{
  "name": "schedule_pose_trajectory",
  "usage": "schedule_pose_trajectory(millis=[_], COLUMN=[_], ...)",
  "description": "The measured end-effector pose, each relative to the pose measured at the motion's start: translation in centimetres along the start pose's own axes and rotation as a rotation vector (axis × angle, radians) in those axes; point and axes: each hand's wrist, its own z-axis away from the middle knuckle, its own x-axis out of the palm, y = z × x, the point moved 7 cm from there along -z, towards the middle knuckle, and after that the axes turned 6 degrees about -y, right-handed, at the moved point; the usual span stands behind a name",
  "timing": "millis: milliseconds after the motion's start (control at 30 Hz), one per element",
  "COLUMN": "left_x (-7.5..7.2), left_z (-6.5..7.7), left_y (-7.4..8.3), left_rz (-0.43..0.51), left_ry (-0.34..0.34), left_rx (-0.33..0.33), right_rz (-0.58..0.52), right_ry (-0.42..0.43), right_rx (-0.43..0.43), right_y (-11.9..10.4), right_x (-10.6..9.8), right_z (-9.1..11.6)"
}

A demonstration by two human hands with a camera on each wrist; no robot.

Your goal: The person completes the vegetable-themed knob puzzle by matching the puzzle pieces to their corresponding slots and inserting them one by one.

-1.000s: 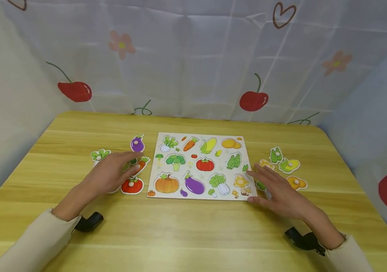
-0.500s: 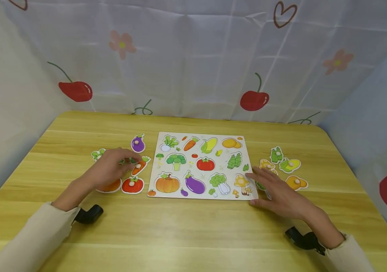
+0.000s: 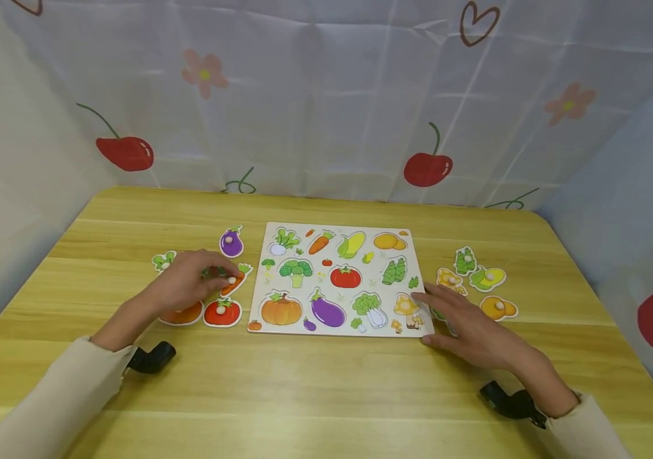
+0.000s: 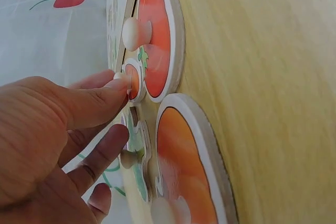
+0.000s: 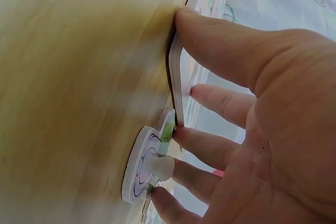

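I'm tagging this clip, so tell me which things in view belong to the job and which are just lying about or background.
Part of the job:
- left hand, pinching the carrot piece's knob
- right hand, touching the board's edge
- vegetable board
- other knobbed pieces

Apparently just background:
- wooden table
- cherry-print backdrop
- black wrist fittings

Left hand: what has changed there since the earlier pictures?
The left hand has drawn its outstretched fingers in and now pinches the knob of the carrot piece. The carrot piece has not visibly moved. The right hand stays at the board, which lies as it was.
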Motion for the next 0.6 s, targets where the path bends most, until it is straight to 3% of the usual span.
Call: schedule_pose_trajectory(millis=[167,600], left_x=[0.08,-0.01], left_z=[-0.05,0.02], left_y=[0.06,0.06], left_rz=[-0.019,-0.033], left_ry=[0.019,0.01], left_rx=[0.018,-0.008], right_rz=[0.008,-0.002], right_ry=[0.003,-0.003], right_rx=[-0.009,-0.015], right_y=[-0.05,-0.02], right_x=[0.02,0.03], right_z=[-0.04,0.04])
